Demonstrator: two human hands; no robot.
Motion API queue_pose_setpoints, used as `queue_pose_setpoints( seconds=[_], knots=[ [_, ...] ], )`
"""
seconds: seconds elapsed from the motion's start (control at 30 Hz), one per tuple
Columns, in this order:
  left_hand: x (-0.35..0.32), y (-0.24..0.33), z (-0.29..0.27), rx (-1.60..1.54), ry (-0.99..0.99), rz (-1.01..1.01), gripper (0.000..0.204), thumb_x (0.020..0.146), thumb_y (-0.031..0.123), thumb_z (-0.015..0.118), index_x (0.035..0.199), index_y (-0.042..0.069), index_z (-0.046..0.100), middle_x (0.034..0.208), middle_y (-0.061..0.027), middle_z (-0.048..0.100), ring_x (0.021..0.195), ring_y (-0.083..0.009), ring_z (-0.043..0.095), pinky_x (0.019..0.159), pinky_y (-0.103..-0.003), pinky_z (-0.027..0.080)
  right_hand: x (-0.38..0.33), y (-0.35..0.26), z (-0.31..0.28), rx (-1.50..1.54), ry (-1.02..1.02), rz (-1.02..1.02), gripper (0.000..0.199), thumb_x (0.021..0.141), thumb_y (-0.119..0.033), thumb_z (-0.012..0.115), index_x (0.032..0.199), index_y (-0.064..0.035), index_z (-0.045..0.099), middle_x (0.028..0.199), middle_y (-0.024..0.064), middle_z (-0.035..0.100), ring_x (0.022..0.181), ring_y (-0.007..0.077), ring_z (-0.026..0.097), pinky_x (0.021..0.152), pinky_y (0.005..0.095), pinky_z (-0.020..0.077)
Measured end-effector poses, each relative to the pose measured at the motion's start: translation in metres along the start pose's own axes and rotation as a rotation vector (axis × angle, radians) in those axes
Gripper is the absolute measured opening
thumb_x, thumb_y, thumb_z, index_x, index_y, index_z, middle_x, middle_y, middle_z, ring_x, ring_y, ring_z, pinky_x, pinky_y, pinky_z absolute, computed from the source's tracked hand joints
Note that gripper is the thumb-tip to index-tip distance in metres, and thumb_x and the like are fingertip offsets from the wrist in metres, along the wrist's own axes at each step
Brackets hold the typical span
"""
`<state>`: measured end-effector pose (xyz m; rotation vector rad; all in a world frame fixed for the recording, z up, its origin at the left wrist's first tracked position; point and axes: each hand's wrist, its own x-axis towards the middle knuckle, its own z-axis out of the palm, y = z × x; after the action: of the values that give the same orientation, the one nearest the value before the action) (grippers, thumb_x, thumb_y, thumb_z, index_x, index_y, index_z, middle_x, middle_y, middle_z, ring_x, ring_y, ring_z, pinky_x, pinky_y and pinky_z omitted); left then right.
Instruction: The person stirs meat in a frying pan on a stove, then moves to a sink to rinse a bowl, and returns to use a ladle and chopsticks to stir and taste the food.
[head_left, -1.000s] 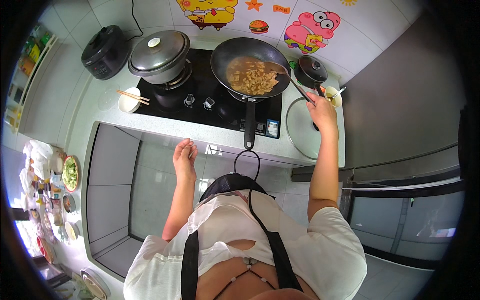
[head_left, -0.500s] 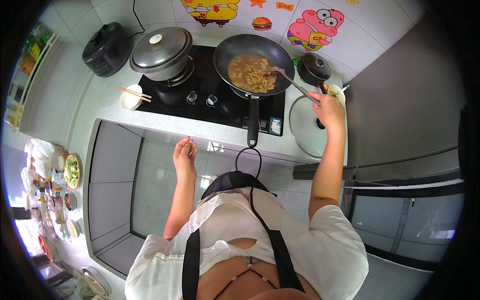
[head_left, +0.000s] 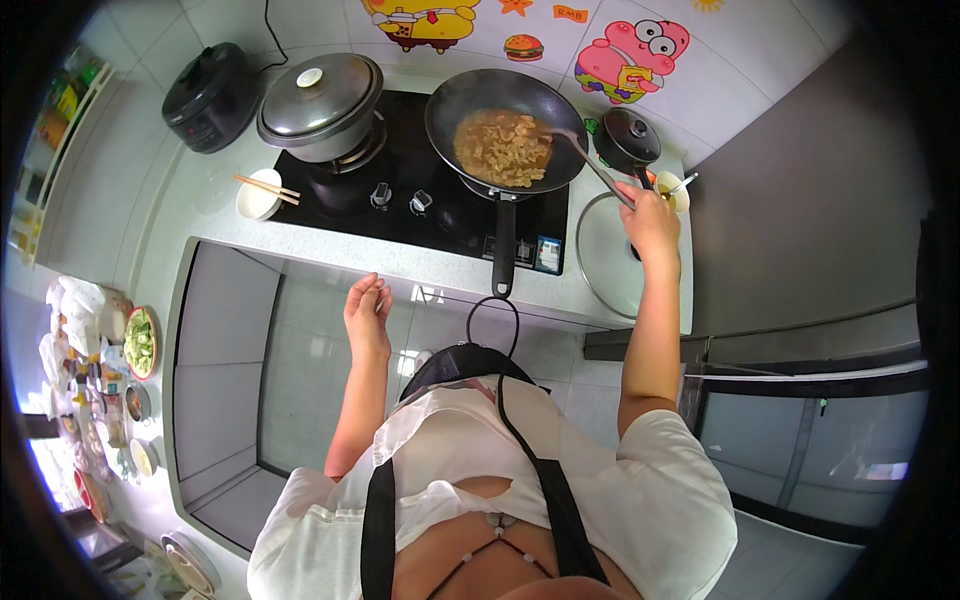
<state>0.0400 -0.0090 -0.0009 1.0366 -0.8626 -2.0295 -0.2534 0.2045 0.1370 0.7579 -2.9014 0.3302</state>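
Observation:
My right hand [head_left: 648, 217] grips the long handle of a metal spatula [head_left: 588, 157], whose blade rests in the black wok [head_left: 505, 135] among brown pieces of food in sauce. The wok sits on the right burner of a black stove [head_left: 420, 205], its handle pointing toward me. My left hand [head_left: 367, 310] hangs free in front of the counter edge, fingers loosely apart, holding nothing.
A lidded grey pot [head_left: 320, 95] sits on the left burner, a black rice cooker [head_left: 210, 95] behind it. A white bowl with chopsticks [head_left: 260, 193] stands left of the stove. A glass lid [head_left: 612, 255], a small black pot [head_left: 628, 140] and a small bowl [head_left: 674, 190] lie at the right.
My right hand has swung the spatula from beside the small pot into the wok's food. My left hand has stayed in place.

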Motion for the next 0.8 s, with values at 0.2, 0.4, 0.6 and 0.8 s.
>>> queue_pose_setpoints(
  seconds=[0.2, 0.4, 0.6, 0.8],
  knots=[
    [0.001, -0.004, -0.003, 0.041, -0.019, -0.012, 0.020, 0.082, 0.007, 0.047, 0.102, 0.004, 0.052, 0.092, -0.0031, 0.054, 0.082, -0.0120, 0.053, 0.076, -0.025, 0.044, 0.006, 0.002, 0.035, 0.139, -0.052, 0.092, 0.034, 0.073, -0.015, 0.060, 0.107, -0.0191, 0.059, 0.094, 0.0136, 0.061, 0.084, 0.0290, 0.059, 0.074, 0.0359, 0.0457],
    [0.000, 0.001, -0.001, 0.030, -0.029, -0.002, 0.019, 0.082, 0.007, 0.048, 0.101, 0.005, 0.052, 0.091, -0.0030, 0.054, 0.083, -0.0127, 0.052, 0.077, -0.026, 0.043, 0.004, 0.011, 0.006, 0.297, -0.113, 0.000, 0.029, 0.072, -0.022, 0.063, 0.101, -0.0189, 0.062, 0.087, 0.0109, 0.063, 0.083, 0.0274, 0.059, 0.074, 0.0348, 0.0460],
    [-0.001, -0.004, 0.000, 0.003, -0.008, -0.015, 0.018, 0.083, 0.005, 0.046, 0.099, 0.004, 0.053, 0.091, -0.0038, 0.054, 0.080, -0.0120, 0.053, 0.073, -0.023, 0.046, -0.001, -0.008, -0.075, -0.004, -0.122, -0.125, 0.023, 0.068, -0.021, 0.066, 0.090, -0.0165, 0.066, 0.082, 0.0085, 0.064, 0.081, 0.0242, 0.060, 0.070, 0.0333, 0.0466],
    [-0.002, -0.007, 0.000, 0.006, -0.021, -0.017, 0.020, 0.081, 0.008, 0.049, 0.101, 0.006, 0.052, 0.091, -0.0021, 0.054, 0.083, -0.0123, 0.052, 0.079, -0.027, 0.042, 0.008, -0.014, -0.073, -0.160, -0.118, -0.259, 0.020, 0.066, -0.019, 0.067, 0.085, -0.0153, 0.067, 0.080, 0.0080, 0.064, 0.077, 0.0241, 0.060, 0.066, 0.0347, 0.0463]
  ],
)
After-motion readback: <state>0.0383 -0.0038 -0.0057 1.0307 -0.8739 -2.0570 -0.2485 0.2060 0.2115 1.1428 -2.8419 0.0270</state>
